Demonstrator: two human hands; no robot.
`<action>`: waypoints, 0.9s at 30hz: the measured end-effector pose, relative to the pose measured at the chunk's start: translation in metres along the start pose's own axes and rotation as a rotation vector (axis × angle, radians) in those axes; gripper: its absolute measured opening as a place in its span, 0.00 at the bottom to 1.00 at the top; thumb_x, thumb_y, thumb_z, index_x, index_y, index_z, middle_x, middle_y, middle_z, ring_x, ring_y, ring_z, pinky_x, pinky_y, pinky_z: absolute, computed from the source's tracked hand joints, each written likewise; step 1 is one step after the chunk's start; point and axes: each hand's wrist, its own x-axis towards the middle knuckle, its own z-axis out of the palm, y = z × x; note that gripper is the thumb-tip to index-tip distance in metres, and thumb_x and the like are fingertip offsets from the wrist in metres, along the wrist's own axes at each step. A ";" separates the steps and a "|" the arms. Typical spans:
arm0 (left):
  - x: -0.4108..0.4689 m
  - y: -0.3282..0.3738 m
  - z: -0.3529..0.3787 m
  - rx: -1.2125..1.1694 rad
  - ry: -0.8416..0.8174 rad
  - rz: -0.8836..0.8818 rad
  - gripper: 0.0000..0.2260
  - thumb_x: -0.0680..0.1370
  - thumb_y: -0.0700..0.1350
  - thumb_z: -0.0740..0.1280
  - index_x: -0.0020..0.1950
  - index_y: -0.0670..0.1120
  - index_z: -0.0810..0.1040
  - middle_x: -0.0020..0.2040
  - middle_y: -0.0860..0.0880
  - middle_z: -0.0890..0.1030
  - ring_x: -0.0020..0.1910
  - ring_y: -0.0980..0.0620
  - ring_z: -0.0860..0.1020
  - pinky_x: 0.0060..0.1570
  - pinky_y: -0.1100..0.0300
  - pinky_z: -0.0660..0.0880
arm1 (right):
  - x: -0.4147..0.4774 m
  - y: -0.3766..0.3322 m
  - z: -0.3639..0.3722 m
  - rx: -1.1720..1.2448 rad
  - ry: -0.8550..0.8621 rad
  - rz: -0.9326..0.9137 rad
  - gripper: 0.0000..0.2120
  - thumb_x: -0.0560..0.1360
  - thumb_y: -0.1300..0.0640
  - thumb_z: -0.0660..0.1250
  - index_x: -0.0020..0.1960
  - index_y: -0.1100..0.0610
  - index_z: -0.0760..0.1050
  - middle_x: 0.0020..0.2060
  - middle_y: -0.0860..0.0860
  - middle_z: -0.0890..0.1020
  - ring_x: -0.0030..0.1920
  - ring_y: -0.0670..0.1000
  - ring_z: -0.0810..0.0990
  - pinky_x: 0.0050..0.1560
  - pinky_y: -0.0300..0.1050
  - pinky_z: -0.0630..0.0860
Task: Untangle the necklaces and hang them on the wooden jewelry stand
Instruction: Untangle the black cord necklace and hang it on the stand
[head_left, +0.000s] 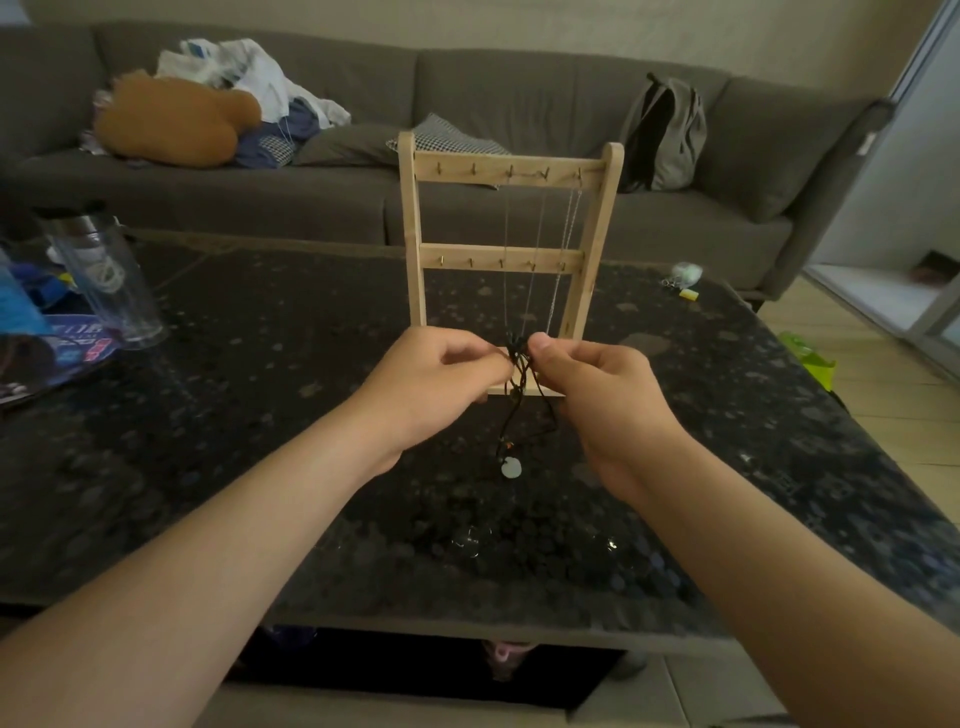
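Black cord necklace (517, 354) tangle at frame centre: left hand (431, 384) grip, right hand (597, 395) grip both pinching it (pale pendant (510, 469) dangling below); wooden stand (511, 171) behind on worktop (260, 415).

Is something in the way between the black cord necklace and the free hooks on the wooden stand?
Nothing visible blocks it. The left hand and right hand pinch the black cord necklace just before the wooden stand. The left hooks of the top bar look free; thin chains hang from the right ones.
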 end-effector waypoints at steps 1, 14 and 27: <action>-0.001 0.000 0.000 -0.009 -0.027 -0.009 0.05 0.82 0.53 0.73 0.53 0.56 0.89 0.50 0.56 0.89 0.55 0.57 0.86 0.67 0.47 0.79 | 0.000 -0.001 0.001 -0.002 -0.007 0.004 0.12 0.82 0.47 0.72 0.56 0.55 0.87 0.53 0.50 0.89 0.65 0.51 0.83 0.74 0.63 0.74; 0.008 -0.010 0.001 -0.034 0.065 -0.024 0.02 0.87 0.46 0.66 0.58 0.52 0.78 0.52 0.51 0.89 0.50 0.56 0.88 0.64 0.46 0.81 | -0.008 -0.008 0.005 -0.050 0.076 -0.101 0.05 0.86 0.57 0.67 0.55 0.54 0.83 0.44 0.50 0.90 0.46 0.44 0.89 0.48 0.37 0.82; 0.007 -0.002 0.000 -0.041 0.174 0.123 0.04 0.88 0.45 0.62 0.60 0.52 0.75 0.53 0.46 0.82 0.49 0.53 0.84 0.60 0.47 0.83 | -0.014 -0.015 0.010 0.241 -0.104 0.068 0.08 0.87 0.61 0.62 0.65 0.54 0.73 0.46 0.54 0.86 0.46 0.57 0.91 0.47 0.48 0.85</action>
